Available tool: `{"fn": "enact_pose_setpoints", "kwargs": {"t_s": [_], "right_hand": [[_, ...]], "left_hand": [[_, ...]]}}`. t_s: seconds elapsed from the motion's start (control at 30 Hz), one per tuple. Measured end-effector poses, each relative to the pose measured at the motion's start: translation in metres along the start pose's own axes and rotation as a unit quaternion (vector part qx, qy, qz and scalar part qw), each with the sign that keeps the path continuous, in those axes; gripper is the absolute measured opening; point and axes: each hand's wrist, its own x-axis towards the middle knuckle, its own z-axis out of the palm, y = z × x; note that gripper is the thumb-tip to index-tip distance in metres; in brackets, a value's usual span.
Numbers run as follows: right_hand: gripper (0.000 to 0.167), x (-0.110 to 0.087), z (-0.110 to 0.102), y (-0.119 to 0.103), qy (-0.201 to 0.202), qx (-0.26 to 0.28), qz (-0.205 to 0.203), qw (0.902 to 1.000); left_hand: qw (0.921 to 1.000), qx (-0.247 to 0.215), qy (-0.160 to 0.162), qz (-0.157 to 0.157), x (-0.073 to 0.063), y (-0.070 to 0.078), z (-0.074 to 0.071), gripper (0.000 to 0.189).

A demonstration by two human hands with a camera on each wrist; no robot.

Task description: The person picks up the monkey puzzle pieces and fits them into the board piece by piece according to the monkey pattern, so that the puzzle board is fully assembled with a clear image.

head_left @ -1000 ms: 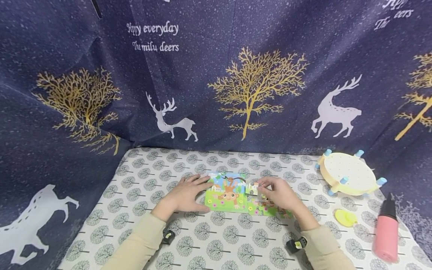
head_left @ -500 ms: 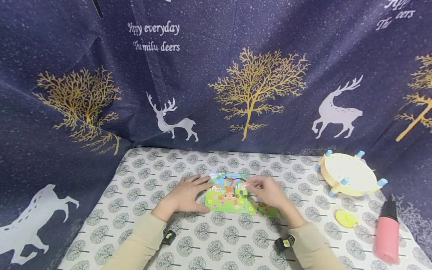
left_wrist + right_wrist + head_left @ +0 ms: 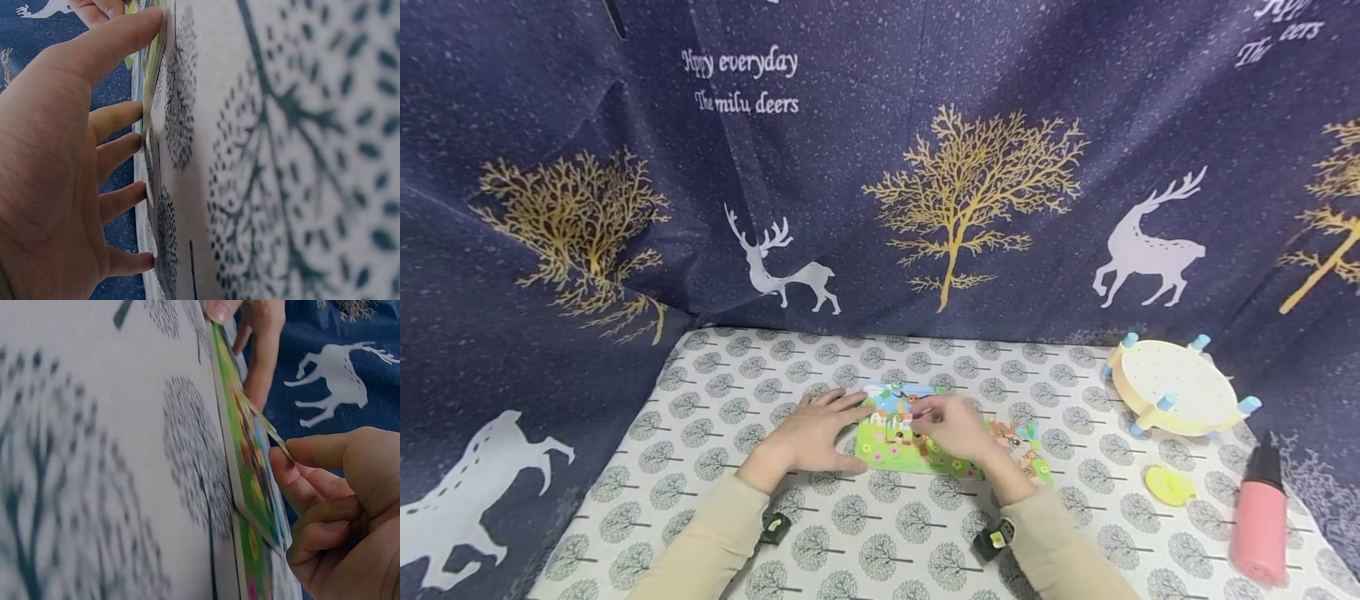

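Left hand, fingers spread, gripping nothing, rests at left edge of square, flat, monkey-printed board. Right hand pinches thin, pale-edged, card-like piece, tilted over board, between hands. Piece seems light, stiff; edge hold suits. Beyond hands, dark-blue deer-printed fabric curtain.

- A dark blue curtain behind, printed with golden trees, white deer and white lettering.
- A desk covered by a white cloth patterned with grey trees.
- At far right, a round cream stand with blue-tipped pegs.
- Nearer, a small yellow object, lying flat.
- Just beside it, a pink bottle with a black pointed top.
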Motion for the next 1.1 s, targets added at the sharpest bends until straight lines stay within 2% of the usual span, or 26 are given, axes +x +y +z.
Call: {"fn": "enact_pose_setpoints", "kwargs": {"t_s": [0.27, 0.7, 1.1], "right_hand": [[0.026, 0.01, 0.019, -0.014, 0.0, 0.024, 0.055, 0.9982], [0.02, 0.023, 0.032, -0.023, 0.02, 0.024, 0.097, 0.9948], [0.019, 0.023, 0.024, -0.021, 0.016, -0.021, 0.093, 0.9953]], "left_hand": [[1.0, 0.004, 0.003, 0.002, 0.002, -0.002, 0.002, 0.098], [0.9999, 0.005, 0.005, 0.008, 0.001, -0.003, 0.003, 0.095], [0.9999, 0.005, -0.001, 0.009, 0.0, -0.001, 0.001, 0.091]]}}
